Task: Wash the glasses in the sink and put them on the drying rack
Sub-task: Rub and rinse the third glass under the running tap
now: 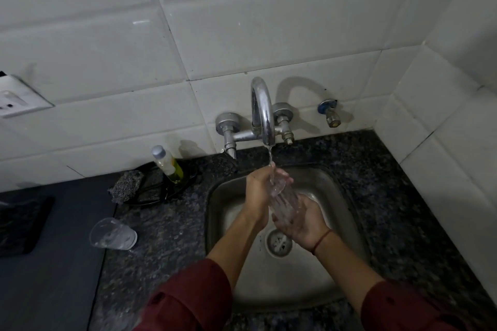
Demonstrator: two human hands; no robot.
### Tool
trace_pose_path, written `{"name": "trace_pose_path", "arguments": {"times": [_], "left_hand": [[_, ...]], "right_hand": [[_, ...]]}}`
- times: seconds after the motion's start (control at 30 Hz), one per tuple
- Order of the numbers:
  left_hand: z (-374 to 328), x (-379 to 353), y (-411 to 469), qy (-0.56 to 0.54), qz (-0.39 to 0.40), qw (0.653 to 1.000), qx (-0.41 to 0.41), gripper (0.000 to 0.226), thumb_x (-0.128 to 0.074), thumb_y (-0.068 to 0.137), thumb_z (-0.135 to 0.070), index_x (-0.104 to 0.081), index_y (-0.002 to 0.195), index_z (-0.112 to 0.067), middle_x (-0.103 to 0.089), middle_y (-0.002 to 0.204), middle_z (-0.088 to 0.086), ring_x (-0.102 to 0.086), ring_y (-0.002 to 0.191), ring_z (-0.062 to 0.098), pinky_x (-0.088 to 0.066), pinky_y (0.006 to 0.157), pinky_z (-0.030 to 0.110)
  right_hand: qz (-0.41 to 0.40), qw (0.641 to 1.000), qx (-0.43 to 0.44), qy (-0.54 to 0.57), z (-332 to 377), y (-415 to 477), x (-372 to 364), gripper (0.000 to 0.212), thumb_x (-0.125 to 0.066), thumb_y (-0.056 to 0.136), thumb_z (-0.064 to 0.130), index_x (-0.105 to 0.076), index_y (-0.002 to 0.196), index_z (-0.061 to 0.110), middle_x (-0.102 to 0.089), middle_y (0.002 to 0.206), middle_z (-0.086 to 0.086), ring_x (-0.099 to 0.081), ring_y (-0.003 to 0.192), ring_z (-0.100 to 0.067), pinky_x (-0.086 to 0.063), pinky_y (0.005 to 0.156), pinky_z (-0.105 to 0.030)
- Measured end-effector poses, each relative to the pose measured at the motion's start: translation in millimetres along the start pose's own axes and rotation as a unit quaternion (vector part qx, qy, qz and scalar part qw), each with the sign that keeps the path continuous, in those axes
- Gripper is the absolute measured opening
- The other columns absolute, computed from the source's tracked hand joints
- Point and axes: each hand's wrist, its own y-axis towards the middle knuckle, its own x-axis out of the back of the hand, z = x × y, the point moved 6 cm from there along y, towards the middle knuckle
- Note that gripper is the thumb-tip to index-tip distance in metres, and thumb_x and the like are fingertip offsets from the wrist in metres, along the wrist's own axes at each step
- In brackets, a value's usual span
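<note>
Over the sink (215,196), 2 hands hold 1 ribbed glass (282,200) under the stream of the tap (265,115): the left hand (256,191) curls round its upper end, the right hand (305,223) cups its base. A 2nd glass (113,234) (clear too) stands left of the sink.

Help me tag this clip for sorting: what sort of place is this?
Probably a home kitchen: a steel sink set in a stone counter, a wall tap running, a soap bottle beside a scrub pad.
</note>
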Motion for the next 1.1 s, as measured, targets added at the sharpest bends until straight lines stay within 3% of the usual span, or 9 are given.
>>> {"name": "trace_pose_path", "arguments": {"times": [0.17,0.37,0.53,0.63,0.7,0.77,0.93,1.03,1.1], "left_hand": [[-13.2,-18.7,-1.4,0.014,0.076,0.997,-0.003,0.046,-0.043,0.106,-0.027,-0.069,0.080,0.000,-0.071,0.078,0.018,-0.067,0.070,0.018,-0.053,0.073,0.028],[-24.0,-19.1,3.6,0.037,0.166,0.985,-0.009,0.030,-0.057,0.094,-0.021,-0.069,0.087,0.005,-0.070,0.076,0.018,-0.067,0.070,0.023,-0.055,0.071,0.028],[-21.2,-2.2,14.9,-0.085,0.023,0.995,-0.035,0.022,-0.056,0.087,-0.014,-0.065,0.074,0.003,-0.059,0.064,0.015,-0.060,0.059,0.024,-0.054,0.062,0.032],[-14.5,7.9,16.7,-0.151,-0.070,0.985,-0.047,0.028,-0.054,0.093,-0.013,-0.066,0.079,0.009,-0.058,0.068,0.018,-0.059,0.061,0.028,-0.057,0.060,0.036],[-19.1,15.9,12.2,-0.086,-0.123,0.982,-0.115,0.035,-0.049,0.101,-0.009,-0.066,0.083,0.016,-0.061,0.070,0.022,-0.063,0.061,0.030,-0.058,0.060,0.038],[-27.0,20.4,3.3,0.040,-0.146,0.964,-0.217,0.034,-0.051,0.104,-0.007,-0.069,0.078,0.007,-0.064,0.070,0.022,-0.064,0.065,0.028,-0.057,0.063,0.042],[-30.7,26.3,-8.4,0.394,-0.141,0.836,-0.356,0.012,-0.069,0.095,-0.024,-0.070,0.101,-0.014,-0.064,0.095,-0.002,-0.061,0.084,0.006,-0.051,0.074,0.022],[-34.5,31.2,-3.0,0.401,-0.143,0.854,-0.298,0.014,-0.067,0.095,-0.029,-0.069,0.088,-0.016,-0.065,0.085,-0.003,-0.059,0.076,0.005,-0.046,0.068,0.019],[-28.3,39.6,7.6,0.356,-0.160,0.895,-0.214,0.025,-0.063,0.092,-0.031,-0.067,0.073,-0.015,-0.066,0.070,-0.003,-0.059,0.064,0.010,-0.048,0.060,0.027]], "right_hand": [[0.008,1.000,-0.002,0.000,3.3,-10.0,-16.4,0.035,-0.041,0.099,0.027,-0.065,0.080,0.009,-0.055,0.065,-0.006,-0.050,0.044,-0.017,-0.038,0.035,-0.024],[0.012,0.998,-0.045,-0.049,-2.5,-13.0,-28.1,0.041,-0.043,0.099,0.027,-0.063,0.068,0.009,-0.049,0.060,-0.007,-0.050,0.046,-0.018,-0.034,0.042,-0.023],[-0.045,0.994,-0.063,-0.082,-4.2,-7.2,-30.5,0.042,-0.039,0.091,0.024,-0.064,0.060,0.012,-0.051,0.055,-0.005,-0.046,0.045,-0.017,-0.031,0.041,-0.021],[-0.107,0.990,-0.054,-0.068,-2.4,-1.8,-25.7,0.039,-0.035,0.091,0.029,-0.063,0.070,0.012,-0.052,0.056,-0.006,-0.039,0.040,-0.016,-0.029,0.034,-0.017],[-0.156,0.985,-0.035,-0.071,0.2,-1.4,-21.4,0.040,-0.034,0.091,0.031,-0.064,0.076,0.010,-0.055,0.056,-0.006,-0.041,0.036,-0.017,-0.029,0.034,-0.016],[-0.206,0.975,0.014,-0.077,8.7,-4.7,-21.7,0.034,-0.039,0.089,0.030,-0.066,0.085,0.009,-0.060,0.059,-0.008,-0.045,0.036,-0.019,-0.032,0.036,-0.018],[-0.311,0.933,0.129,-0.126,34.6,-13.4,-28.1,0.028,-0.054,0.087,0.030,-0.070,0.086,0.007,-0.070,0.075,-0.014,-0.061,0.053,-0.026,-0.040,0.039,-0.025],[-0.353,0.878,0.222,-0.233,51.7,-23.0,-36.9,0.029,-0.055,0.085,0.032,-0.069,0.073,0.008,-0.072,0.075,-0.014,-0.070,0.069,-0.035,-0.052,0.054,-0.043],[-0.361,0.818,0.294,-0.339,60.1,-34.6,-49.5,0.027,-0.056,0.089,0.030,-0.066,0.073,0.012,-0.069,0.075,-0.010,-0.068,0.078,-0.033,-0.051,0.066,-0.039]]}}
